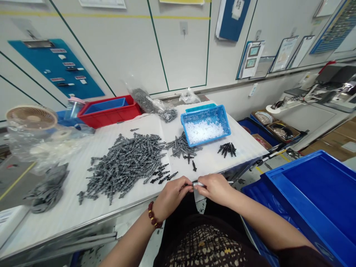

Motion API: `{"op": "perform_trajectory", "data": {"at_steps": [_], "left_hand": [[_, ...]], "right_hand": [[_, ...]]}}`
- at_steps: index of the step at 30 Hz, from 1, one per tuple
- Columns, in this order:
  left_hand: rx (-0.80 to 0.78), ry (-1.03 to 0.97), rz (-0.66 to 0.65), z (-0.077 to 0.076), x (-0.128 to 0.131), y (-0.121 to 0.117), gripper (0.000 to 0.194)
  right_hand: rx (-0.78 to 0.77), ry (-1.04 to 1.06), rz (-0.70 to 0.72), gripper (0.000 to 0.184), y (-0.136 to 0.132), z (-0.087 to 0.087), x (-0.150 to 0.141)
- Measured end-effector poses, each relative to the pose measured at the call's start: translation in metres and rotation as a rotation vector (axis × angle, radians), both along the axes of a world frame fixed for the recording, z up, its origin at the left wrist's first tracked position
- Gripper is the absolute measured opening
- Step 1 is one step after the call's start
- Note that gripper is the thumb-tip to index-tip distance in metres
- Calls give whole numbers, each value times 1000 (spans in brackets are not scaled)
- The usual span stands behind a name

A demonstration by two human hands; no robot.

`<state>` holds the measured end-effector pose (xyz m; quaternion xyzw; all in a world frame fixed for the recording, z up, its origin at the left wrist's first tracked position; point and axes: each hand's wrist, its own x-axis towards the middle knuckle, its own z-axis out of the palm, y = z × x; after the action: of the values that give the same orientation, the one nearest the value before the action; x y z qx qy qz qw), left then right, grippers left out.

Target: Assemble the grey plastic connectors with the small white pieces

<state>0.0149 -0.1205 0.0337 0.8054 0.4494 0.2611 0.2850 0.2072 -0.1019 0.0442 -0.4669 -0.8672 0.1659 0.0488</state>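
Note:
My left hand (171, 196), with a bead bracelet on its wrist, and my right hand (215, 188) meet at the table's front edge, both pinched round a small part (194, 184). A thin metal tool (229, 182) sticks out to the right of my right hand. A big heap of grey plastic parts (126, 163) lies on the white table (69, 207) in front of me. A few black parts (162, 175) lie just beyond my left hand. A blue tray of small white pieces (205, 128) stands further back.
A small pile of black parts (227, 149) lies right of the tray. A red bin (109, 110) with a blue insert, bags of parts (151, 105) and a fan (31, 118) stand at the back. Large blue crates (314, 200) stand at my right.

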Motion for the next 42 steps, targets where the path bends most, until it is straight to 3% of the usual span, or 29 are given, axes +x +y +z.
{"op": "perform_trajectory", "data": {"at_steps": [5,8,22,27,34,42], "left_hand": [[36,-3,-18,0,-2,1,17],[85,-13,-30,-1,-4,2,19],[73,-24,-30,-1,-5,0,18],[85,-23,-29,-1,-5,-1,18],[101,-26,-37,-1,-5,-1,18],[94,-17,-7,-2,-6,-1,16]], "right_hand": [[-24,94,96,18,2,-2,7],[-51,121,139,20,3,-2,9],[-26,78,115,16,3,-4,9],[-6,52,79,17,2,-5,7],[30,-26,-14,33,-1,-2,2],[27,-76,-98,36,3,-7,-1]]}}
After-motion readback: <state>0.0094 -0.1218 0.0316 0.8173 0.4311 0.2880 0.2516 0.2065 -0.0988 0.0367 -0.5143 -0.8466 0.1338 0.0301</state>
